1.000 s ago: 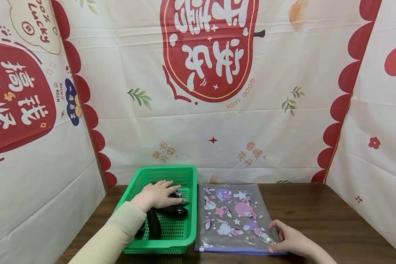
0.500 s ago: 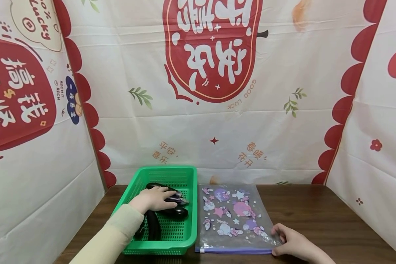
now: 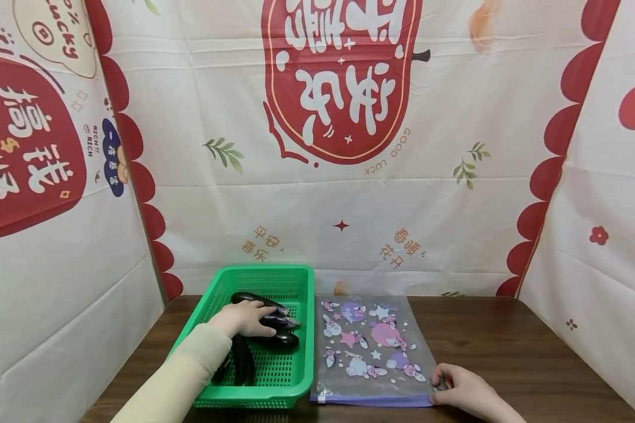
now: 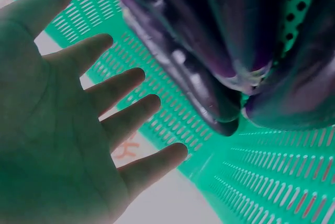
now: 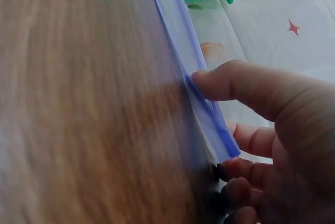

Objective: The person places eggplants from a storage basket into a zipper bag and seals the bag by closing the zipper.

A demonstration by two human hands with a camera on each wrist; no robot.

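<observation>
In the head view my left hand (image 3: 243,320) hovers over or lightly touches several dark purple eggplants (image 3: 281,342) in a green plastic basket (image 3: 254,393). The left wrist view shows that hand's fingers (image 4: 123,88) spread and apart from the eggplants (image 4: 193,77), with nothing in the palm. My right hand (image 3: 468,392) pinches the near right corner of a clear zip bag (image 3: 367,358) printed with cartoon rabbits and stars. Up close, the thumb presses on the bag's purple zip strip (image 5: 212,106). The white slider (image 3: 321,399) sits at the strip's left end.
The brown wooden table (image 3: 487,335) carries the basket on the left and the bag flat beside it. Printed white cloth (image 3: 296,205) encloses the back and both sides. The basket's right wall stands close along the bag's left edge.
My left hand has drawn back slightly to the left, uncovering more of the eggplants. The right thumb and fingers have come together on the bag's corner, which is now more hidden by the hand.
</observation>
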